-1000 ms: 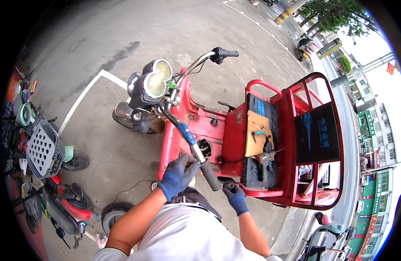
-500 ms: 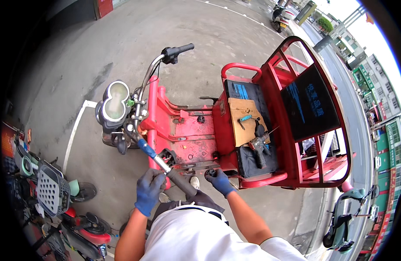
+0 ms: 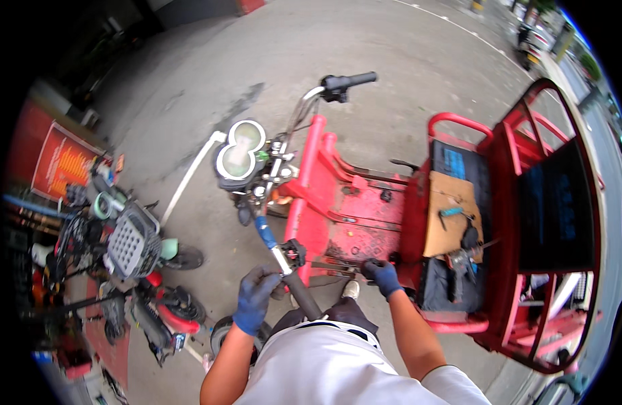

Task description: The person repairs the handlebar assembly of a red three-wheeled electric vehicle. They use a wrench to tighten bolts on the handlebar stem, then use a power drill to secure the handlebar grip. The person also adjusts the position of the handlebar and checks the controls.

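A red tricycle (image 3: pixel 304 223) fills the middle of my view, with round twin gauges (image 3: pixel 239 148) on its handlebar. My left hand (image 3: pixel 257 297), in a blue glove with darkened fingers, is curled beside the bare metal bar (image 3: pixel 278 255) above the dark rubber grip (image 3: pixel 301 291); what its fingertips hold is unclear. My right hand (image 3: pixel 380 275), gloved alike, is closed on a small black part, blurred, right of the grip. A black fitting (image 3: pixel 294 251) sits by the bar. On the seat are cardboard (image 3: pixel 441 233), a teal tool (image 3: pixel 451 211) and a drill (image 3: pixel 458 277).
Parked two-wheelers, one with a grey basket (image 3: pixel 130 241), crowd the left beside an orange banner (image 3: pixel 64 162). The tricycle's seat frame (image 3: pixel 574 290) takes up the right. A white scooter (image 3: pixel 530 44) stands at the back right, near the road (image 3: pixel 611 202).
The view has swung, showing more of the left-hand vehicles. Relative to the grip's end, my right hand is higher and farther right; my left hand is slightly off the bar.
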{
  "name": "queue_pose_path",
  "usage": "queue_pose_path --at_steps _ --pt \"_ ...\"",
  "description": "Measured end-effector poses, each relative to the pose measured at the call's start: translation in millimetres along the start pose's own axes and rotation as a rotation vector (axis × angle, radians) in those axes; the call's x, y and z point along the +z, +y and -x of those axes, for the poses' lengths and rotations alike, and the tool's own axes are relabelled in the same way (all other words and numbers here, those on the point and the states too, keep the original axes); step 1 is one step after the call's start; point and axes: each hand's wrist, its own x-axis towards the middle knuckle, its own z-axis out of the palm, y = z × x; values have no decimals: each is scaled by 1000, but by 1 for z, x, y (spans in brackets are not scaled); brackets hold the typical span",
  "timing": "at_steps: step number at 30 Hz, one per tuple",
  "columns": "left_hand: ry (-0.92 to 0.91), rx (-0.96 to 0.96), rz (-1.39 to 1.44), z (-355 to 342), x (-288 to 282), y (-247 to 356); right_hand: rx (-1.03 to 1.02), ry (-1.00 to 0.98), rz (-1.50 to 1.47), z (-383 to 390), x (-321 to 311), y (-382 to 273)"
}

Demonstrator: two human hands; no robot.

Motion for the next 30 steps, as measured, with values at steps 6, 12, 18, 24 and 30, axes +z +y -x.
queue_pose_path --at_steps 6,12,18,24,30 --pt "139 159 85 -18 3 11 102 -6 183 7 -17 -3" --pt "106 178 39 -44 1 50 181 -96 202 10 -22 23" --pt "-36 7 412 -68 -10 33 173 -155 134 26 -8 16" --pt "-39 119 27 -68 -15 30 125 -148 141 31 -8 8" --pt "127 64 -78 -61 -5 46 191 -150 171 26 -17 11"
